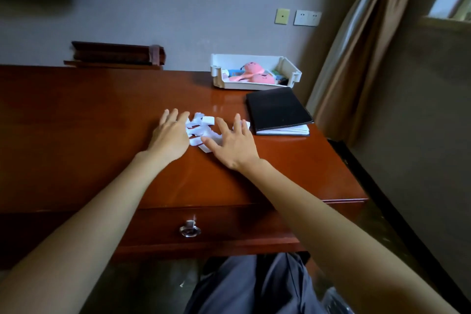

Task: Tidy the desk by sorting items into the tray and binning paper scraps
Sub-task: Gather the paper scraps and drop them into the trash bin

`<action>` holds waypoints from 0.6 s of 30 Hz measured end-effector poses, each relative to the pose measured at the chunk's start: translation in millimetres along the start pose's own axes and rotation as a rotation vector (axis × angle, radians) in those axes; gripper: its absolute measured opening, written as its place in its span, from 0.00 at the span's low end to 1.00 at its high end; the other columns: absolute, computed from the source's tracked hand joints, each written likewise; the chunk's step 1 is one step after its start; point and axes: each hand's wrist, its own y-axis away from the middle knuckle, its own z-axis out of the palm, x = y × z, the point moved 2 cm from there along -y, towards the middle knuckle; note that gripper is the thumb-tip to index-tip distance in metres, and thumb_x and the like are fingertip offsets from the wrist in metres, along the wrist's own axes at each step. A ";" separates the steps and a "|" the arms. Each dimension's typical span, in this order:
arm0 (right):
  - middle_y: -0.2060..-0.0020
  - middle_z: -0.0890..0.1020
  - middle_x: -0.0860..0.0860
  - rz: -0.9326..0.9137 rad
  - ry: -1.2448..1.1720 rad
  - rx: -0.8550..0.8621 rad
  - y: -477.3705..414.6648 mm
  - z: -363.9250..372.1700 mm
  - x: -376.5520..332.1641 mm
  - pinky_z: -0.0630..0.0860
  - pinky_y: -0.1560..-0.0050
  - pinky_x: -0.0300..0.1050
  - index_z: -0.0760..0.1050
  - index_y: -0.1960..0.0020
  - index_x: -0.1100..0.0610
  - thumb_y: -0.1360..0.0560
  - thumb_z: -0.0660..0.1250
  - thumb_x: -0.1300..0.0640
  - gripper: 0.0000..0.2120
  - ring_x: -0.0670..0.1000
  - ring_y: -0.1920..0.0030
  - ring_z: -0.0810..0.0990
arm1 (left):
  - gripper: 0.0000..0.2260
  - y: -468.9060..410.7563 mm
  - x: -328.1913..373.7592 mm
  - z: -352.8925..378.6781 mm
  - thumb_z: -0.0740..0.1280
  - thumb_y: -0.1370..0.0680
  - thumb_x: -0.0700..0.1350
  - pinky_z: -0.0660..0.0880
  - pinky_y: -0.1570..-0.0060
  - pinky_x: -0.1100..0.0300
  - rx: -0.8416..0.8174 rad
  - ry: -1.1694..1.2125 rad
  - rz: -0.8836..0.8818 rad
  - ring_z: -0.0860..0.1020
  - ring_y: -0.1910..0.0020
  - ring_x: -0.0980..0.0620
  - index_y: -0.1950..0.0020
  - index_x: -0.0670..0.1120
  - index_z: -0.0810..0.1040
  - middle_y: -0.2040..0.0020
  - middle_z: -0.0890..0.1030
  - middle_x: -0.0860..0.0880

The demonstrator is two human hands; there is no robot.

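Paper scraps: small white pile mid-desk, bracketed by both hands. Sorting step looks mostly done, scrap step is in hand.

Left to right:
- Desk, red-brown wood, left half bare, drawer knob on the front edge below.
- Left hand flat on the desk, palm down, fingers spread, fingertips touching the left edge of the pile. Not gripping anything.
- Pile itself: loose torn strips, overlapping, one squarer piece on top at the far side.
- Right hand palm down, fingers splayed wide, thumb lying over the near strips. A scrap shows past its fingertips; can't tell if that one is under the fingers or just beside them.
- Black notebook just right of the right hand, closed, flat, white pages visible at its near edge. Not in the tray.
- Tray, white, at the far right of the desk near the wall, already holding pink toys and some smaller items too blurred to name.

Judgement: hands are set to rake the scraps together. Next move calls for closing both hands inward, cupping the pile, lifting without shedding strips. Thin strips will likely slip between splayed fingers, so close them first. No bin in view. Notebook probably needs handling afterward.
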 end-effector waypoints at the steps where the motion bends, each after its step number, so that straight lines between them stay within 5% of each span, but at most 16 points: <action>1: 0.24 0.47 0.61 0.005 -0.005 -0.033 -7.0 2.6 -2.0 0.44 0.25 0.57 0.52 0.25 0.47 0.23 0.51 0.36 0.31 0.62 0.24 0.44 | 0.24 -4.4 -4.8 1.7 0.52 0.20 0.36 0.52 0.26 0.51 -0.060 0.010 0.014 0.46 0.23 0.46 0.24 0.46 0.56 0.22 0.52 0.45; 5: 0.24 0.54 0.58 -0.032 0.037 -0.136 -22.3 3.9 -5.9 0.46 0.26 0.59 0.58 0.27 0.44 0.22 0.53 0.40 0.24 0.62 0.25 0.51 | 0.22 -14.8 -17.5 9.4 0.52 0.19 0.42 0.50 0.25 0.52 -0.198 -0.018 0.100 0.47 0.22 0.50 0.24 0.50 0.56 0.22 0.50 0.51; 8: 0.30 0.67 0.59 -0.060 0.008 -0.074 -27.9 3.2 0.5 0.58 0.27 0.55 0.67 0.31 0.48 0.21 0.51 0.47 0.20 0.60 0.28 0.62 | 0.19 -17.0 -23.0 9.9 0.53 0.19 0.42 0.55 0.27 0.54 -0.127 -0.009 0.112 0.58 0.25 0.48 0.28 0.48 0.65 0.25 0.62 0.50; 12: 0.41 0.77 0.58 -0.063 -0.040 0.009 -26.6 -0.2 6.3 0.72 0.41 0.50 0.77 0.39 0.53 0.23 0.53 0.54 0.18 0.59 0.40 0.75 | 0.18 -19.9 -20.3 3.1 0.54 0.21 0.41 0.62 0.31 0.54 -0.009 0.038 0.096 0.67 0.32 0.45 0.32 0.47 0.71 0.29 0.69 0.48; 15: 0.38 0.73 0.58 -0.049 -0.079 0.098 -24.7 -8.0 7.8 0.72 0.42 0.50 0.75 0.40 0.59 0.23 0.58 0.58 0.14 0.60 0.40 0.73 | 0.20 -26.8 -13.7 1.9 0.54 0.21 0.42 0.60 0.30 0.52 -0.031 0.035 0.119 0.61 0.28 0.46 0.29 0.49 0.65 0.27 0.65 0.48; 18: 0.28 0.62 0.59 -0.038 -0.103 0.105 -28.7 -8.4 5.4 0.63 0.31 0.53 0.65 0.32 0.59 0.24 0.60 0.53 0.22 0.60 0.28 0.61 | 0.26 -34.3 -10.0 6.5 0.53 0.21 0.45 0.50 0.26 0.49 -0.212 0.042 0.144 0.45 0.23 0.51 0.24 0.55 0.53 0.22 0.50 0.52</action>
